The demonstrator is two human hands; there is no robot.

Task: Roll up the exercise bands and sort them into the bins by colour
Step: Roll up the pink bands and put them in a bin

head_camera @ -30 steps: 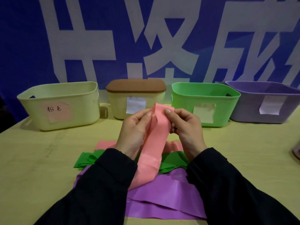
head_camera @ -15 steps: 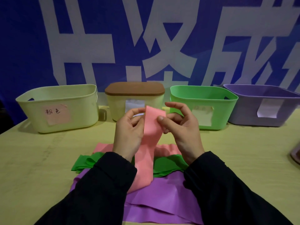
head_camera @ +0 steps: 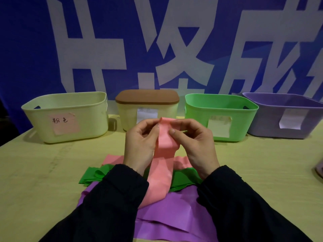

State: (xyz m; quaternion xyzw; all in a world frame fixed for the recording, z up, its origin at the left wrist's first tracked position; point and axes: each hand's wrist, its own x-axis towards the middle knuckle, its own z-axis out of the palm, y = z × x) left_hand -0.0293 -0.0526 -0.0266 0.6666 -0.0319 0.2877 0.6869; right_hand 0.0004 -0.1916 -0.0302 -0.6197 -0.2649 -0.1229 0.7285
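above the table [head_camera: 262, 172], the left hand [head_camera: 139, 145] and right hand [head_camera: 195, 145] pinch the top end of the pink band [head_camera: 162, 165], its tail trailing onto the purple band [head_camera: 174, 215]. a loose first turn could spring open; the tail may drag the green band [head_camera: 94, 175] along.

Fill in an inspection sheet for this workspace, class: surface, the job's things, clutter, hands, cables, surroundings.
Surface: yellowish table.
Job's things: pink band held up at its top end; green band and purple band lie beneath. Cream bin with pink label, lidded box, green bin, purple bin in a row behind.
Clutter: unclear object at right edge.
Hands: left hand and right hand pinch the pink band.
Cables: nothing seen.
Surroundings: blue banner with white characters.
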